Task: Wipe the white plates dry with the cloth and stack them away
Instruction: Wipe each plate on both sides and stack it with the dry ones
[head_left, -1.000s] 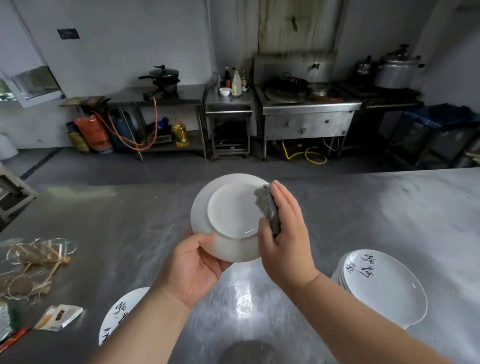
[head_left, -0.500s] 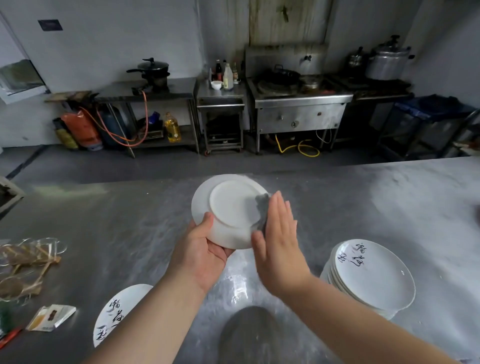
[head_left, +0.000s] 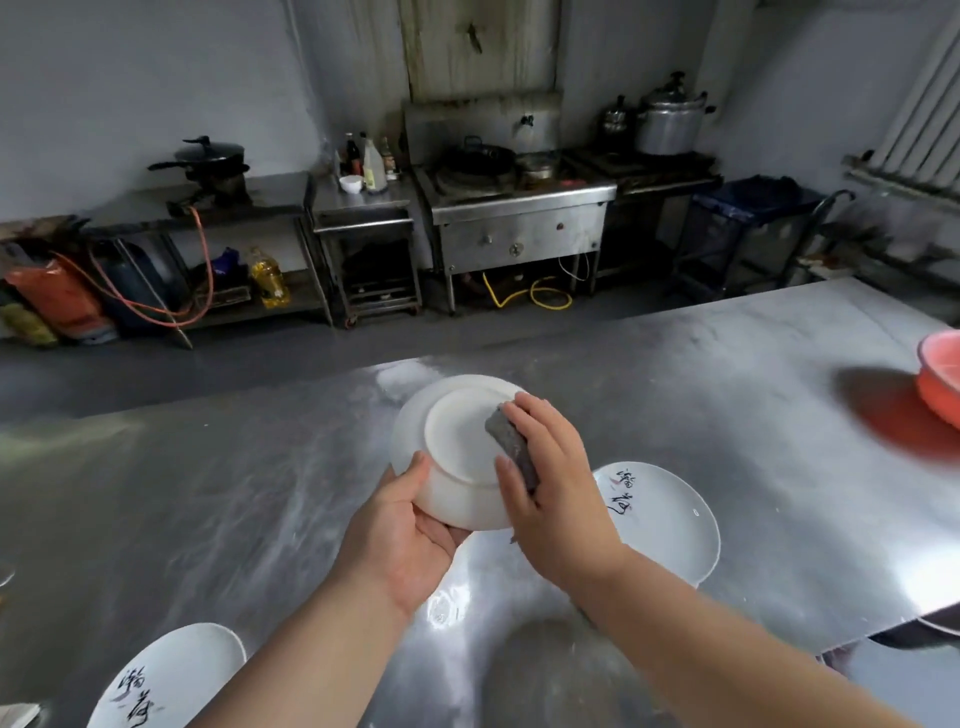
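Now plate (head_left: 457, 441) faces underside-up, cloth (head_left: 508, 437) lying diagonally.

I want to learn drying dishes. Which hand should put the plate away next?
Probably the left hand: it grips the plate by its rim, while the right hand is busy holding the cloth.

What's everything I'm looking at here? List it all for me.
held plate: one, white, underside towards camera, above table
cloth: one, grey, against held plate's underside
right plate: one seen, white with black writing, on table right of hands
left plate: one, white with black writing, table's near left
table: one, steel, foreground
basin: one, red, table's right edge
stove: one, steel, back wall
pressure pot: one, silver, back right
oil bottle: one, yellow, back-left lower shelf
left hand: grips held plate's rim
right hand: holds cloth
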